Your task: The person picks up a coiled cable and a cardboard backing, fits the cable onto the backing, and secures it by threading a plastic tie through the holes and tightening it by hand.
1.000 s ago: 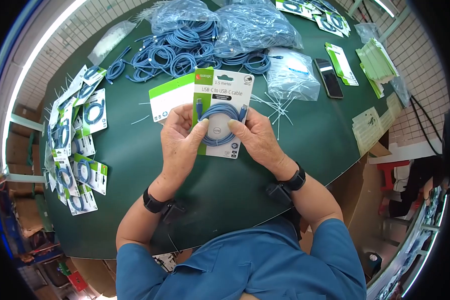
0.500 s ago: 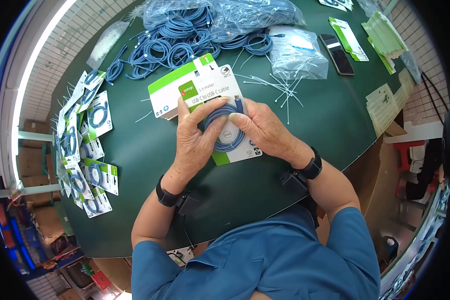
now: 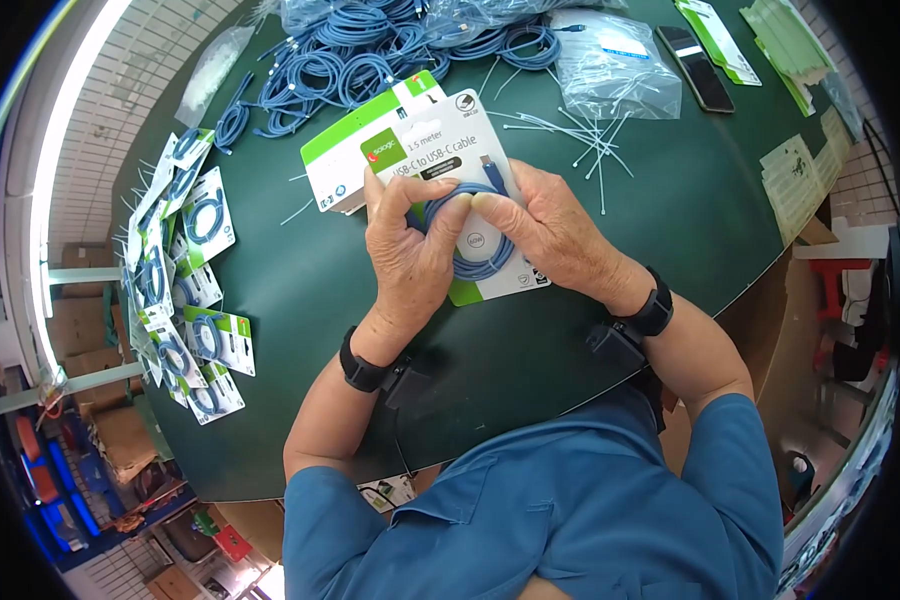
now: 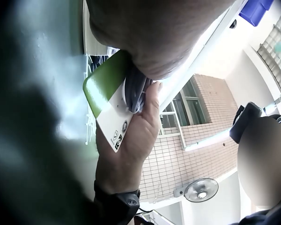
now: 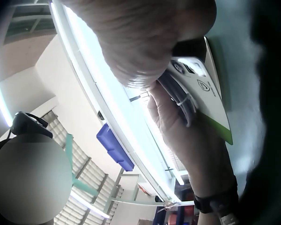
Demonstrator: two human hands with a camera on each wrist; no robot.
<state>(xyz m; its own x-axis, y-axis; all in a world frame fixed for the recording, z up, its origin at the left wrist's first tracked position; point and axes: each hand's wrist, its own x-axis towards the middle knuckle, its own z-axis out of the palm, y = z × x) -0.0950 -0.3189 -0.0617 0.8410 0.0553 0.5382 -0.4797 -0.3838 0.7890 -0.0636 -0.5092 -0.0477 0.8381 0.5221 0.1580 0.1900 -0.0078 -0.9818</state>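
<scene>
Green desk [image 3: 300, 300] lying under work, centre, near person. Left hand [image 3: 410, 255] and right hand [image 3: 555, 235] holding printed card [image 3: 440, 150], curled fingers pinching blue cable coil [image 3: 485, 265] against it. Card looking light, bendy; coil springy, probably slippery. Gripping card edges, thumbs pressing coil, seeming safest.

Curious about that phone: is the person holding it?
No, the phone lies apart on the table; the left hand and right hand hold the cable card.
</scene>
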